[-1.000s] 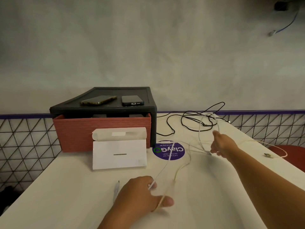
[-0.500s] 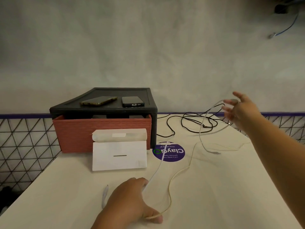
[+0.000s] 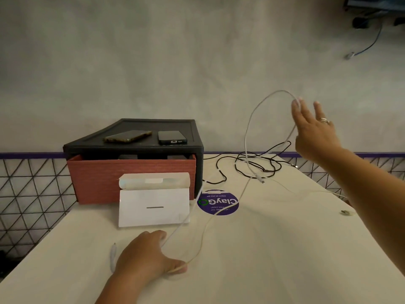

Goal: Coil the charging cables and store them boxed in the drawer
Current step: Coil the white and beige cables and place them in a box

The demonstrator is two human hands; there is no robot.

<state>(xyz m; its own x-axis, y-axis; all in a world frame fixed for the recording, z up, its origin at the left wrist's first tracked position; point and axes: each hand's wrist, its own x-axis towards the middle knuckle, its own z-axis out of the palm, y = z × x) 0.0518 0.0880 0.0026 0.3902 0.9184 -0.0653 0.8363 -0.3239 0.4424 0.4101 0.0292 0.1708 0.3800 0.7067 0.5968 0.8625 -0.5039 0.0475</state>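
Right hand (image 3: 315, 132) is up, fingers spread wide, white cable (image 3: 247, 137) looped over its fingertips (image 3: 296, 105). Left hand (image 3: 151, 257) curls around that cable low on the table (image 3: 274, 260).

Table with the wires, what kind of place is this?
Probably a shared office desk: a "Clean as you go" sticker, a mesh divider along the table edge, and charging cables beside a drawer unit.

Right hand (image 3: 315, 132) risen from tabletop to well above it; white cable (image 3: 245, 141) drawn up into tall loop.
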